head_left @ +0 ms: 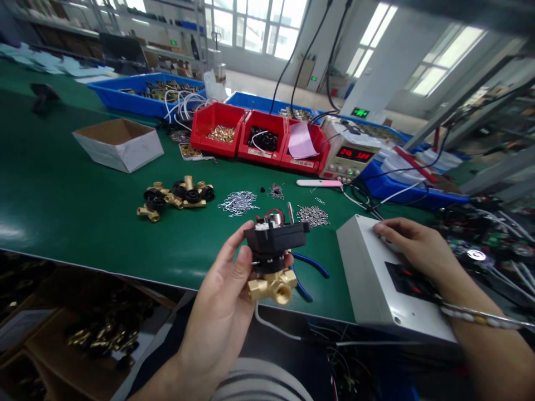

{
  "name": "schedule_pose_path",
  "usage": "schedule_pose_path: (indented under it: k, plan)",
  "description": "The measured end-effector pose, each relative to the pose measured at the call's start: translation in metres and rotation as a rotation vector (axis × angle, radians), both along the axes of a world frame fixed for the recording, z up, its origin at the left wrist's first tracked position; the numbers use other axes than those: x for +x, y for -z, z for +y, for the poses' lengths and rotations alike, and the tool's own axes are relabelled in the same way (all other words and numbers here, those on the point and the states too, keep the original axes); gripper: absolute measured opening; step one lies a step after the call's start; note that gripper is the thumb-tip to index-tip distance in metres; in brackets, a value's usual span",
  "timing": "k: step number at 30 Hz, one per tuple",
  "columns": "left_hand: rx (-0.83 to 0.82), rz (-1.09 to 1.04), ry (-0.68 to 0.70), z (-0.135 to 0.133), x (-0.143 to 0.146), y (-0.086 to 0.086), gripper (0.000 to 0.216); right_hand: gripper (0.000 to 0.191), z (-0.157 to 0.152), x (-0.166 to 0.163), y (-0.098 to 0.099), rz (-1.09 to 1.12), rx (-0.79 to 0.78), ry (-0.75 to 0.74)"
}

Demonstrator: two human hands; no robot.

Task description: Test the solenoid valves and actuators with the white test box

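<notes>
Head view shows my left hand [225, 303] closed around a brass valve with a black actuator [272, 259], which I hold up over the near edge of the green table [62, 195]. My right hand [413, 245] lies flat and open on the white test box [376, 278], fingers near its far corner, gripping nothing. To do this well, I think I must keep the valve upright and steady, with its red and black wires free, and press on the box gently. Beside the valve, blue pliers [307, 273] lie on the table. Farther away I see a group of brass valves [175, 197], small piles of metal pins [238, 201], red bins [259, 136], a cardboard box [119, 143] and a power supply [349, 159]. Behind are shelves and bright windows.
</notes>
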State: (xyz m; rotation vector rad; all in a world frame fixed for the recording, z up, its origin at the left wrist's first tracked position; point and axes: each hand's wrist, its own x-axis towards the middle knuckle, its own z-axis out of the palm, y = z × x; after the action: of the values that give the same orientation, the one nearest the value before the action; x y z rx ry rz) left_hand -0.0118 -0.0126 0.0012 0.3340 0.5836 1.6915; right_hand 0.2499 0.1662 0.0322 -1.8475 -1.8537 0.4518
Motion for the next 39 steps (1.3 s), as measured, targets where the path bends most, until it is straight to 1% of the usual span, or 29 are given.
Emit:
schedule_pose_path:
  k: [2,7,11,15,18,21,26,30,35,39]
  plan:
    - [0.037,-0.053,0.028,-0.0007,-0.002,-0.0013,0.025,0.073,0.0005,0.0007,0.0006,0.005,-0.002,0.003]
    - [0.088,-0.078,0.081,-0.0045,-0.0024,-0.0041,0.024,0.075,0.001,0.0022,0.0018,0.02,0.006,-0.011]
    - [0.092,-0.079,0.096,-0.0059,-0.0005,-0.0029,0.026,0.072,-0.0002,0.0021,0.0004,0.007,0.003,-0.012]
    - [0.081,-0.063,0.1,-0.0057,-0.0008,-0.0034,0.026,0.071,0.0,0.0004,0.0001,0.028,-0.032,-0.048]
    - [0.065,-0.044,0.085,-0.005,-0.0017,-0.0049,0.023,0.073,0.0025,-0.0018,0.0009,0.016,-0.039,-0.031]
    - [0.061,-0.047,0.072,-0.005,-0.0015,-0.0058,0.022,0.075,0.0046,-0.0031,0.0006,-0.005,-0.011,-0.011]
    - [0.06,-0.071,0.093,-0.0061,-0.0011,-0.0063,0.023,0.08,0.0043,-0.0004,-0.0001,-0.002,0.012,-0.049]
    - [0.086,-0.066,0.123,-0.005,-0.0018,-0.0062,0.025,0.085,0.0032,0.0008,-0.0001,0.0,0.018,-0.051]
    - [0.062,-0.067,0.111,-0.0036,-0.0009,-0.0069,0.024,0.091,0.0032,0.0022,0.0007,0.013,0.002,-0.043]
    - [0.087,-0.089,0.139,-0.0026,-0.0003,-0.0074,0.026,0.091,0.0034,0.005,0.0024,0.023,-0.006,-0.063]
